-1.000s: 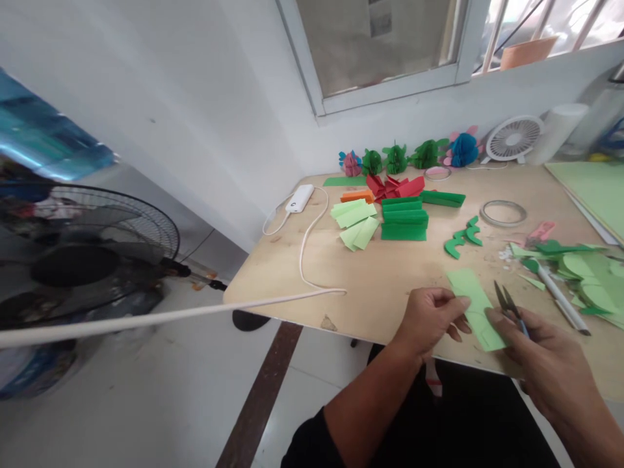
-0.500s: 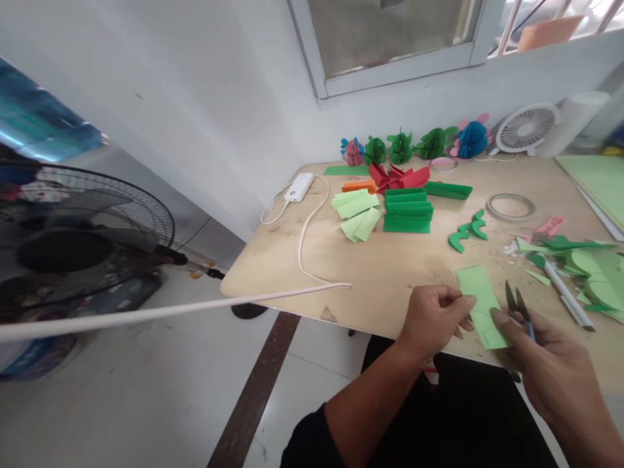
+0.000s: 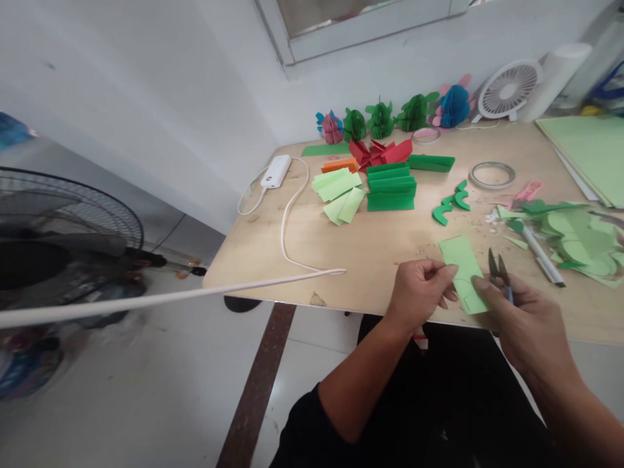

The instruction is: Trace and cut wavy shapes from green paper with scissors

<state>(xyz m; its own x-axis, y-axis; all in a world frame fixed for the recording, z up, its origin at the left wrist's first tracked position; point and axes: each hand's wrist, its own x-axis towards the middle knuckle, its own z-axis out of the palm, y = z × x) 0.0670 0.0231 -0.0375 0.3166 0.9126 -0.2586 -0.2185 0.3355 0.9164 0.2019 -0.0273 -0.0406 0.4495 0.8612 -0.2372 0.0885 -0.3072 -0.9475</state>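
A light green paper strip (image 3: 461,266) lies over the near edge of the wooden table (image 3: 380,253). My left hand (image 3: 419,292) pinches the strip's left side with closed fingers. My right hand (image 3: 524,318) is closed around small thread snips (image 3: 500,273), whose blades point up just right of the strip; its thumb also touches the strip's lower right part.
Stacks of folded light green (image 3: 341,195), dark green (image 3: 390,188), red (image 3: 380,153) and orange paper sit mid-table. Paper honeycomb balls (image 3: 380,120) line the wall. A power bank (image 3: 275,171) with white cable, tape rings (image 3: 491,175), a small fan (image 3: 507,91), a pen (image 3: 539,255) and green scraps (image 3: 575,237) lie around. A floor fan (image 3: 63,234) stands left.
The view has tilted down and shifted, so the table sits higher and further left in the picture. Both hands keep the same hold on strip and snips.
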